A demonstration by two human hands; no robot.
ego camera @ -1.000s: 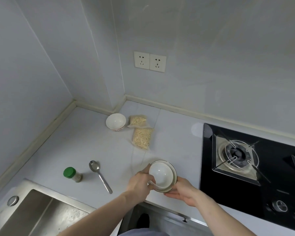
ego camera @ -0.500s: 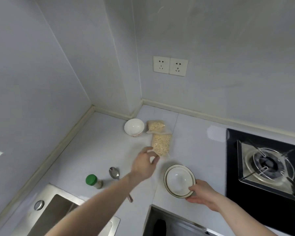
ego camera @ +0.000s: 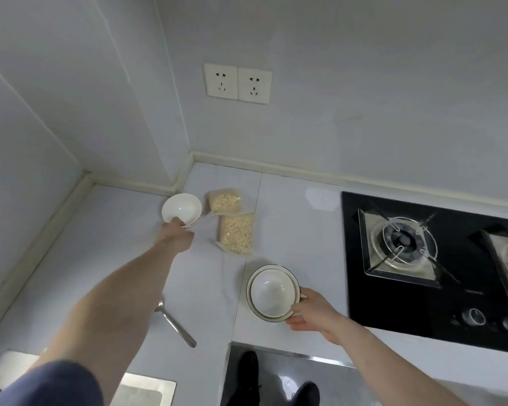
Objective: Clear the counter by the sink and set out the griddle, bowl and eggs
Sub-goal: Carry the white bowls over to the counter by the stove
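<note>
The left hand (ego camera: 175,234) reaches to the small bowl (ego camera: 182,209) at the back corner of the desk (ego camera: 291,230), fingers on its near rim, likely to gather it. The right hand (ego camera: 311,313) grips the stacked bowls (ego camera: 272,293) left of the stove (ego camera: 423,259), steadying them. No griddle or eggs show.

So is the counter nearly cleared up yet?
Not yet. Nothing looks finished. In hand: the left hand grips the small bowl by the wall, and the right hand holds the stacked bowls near the stove. Still out: two bags of oats and a spoon. No griddle or eggs show anywhere.
</note>
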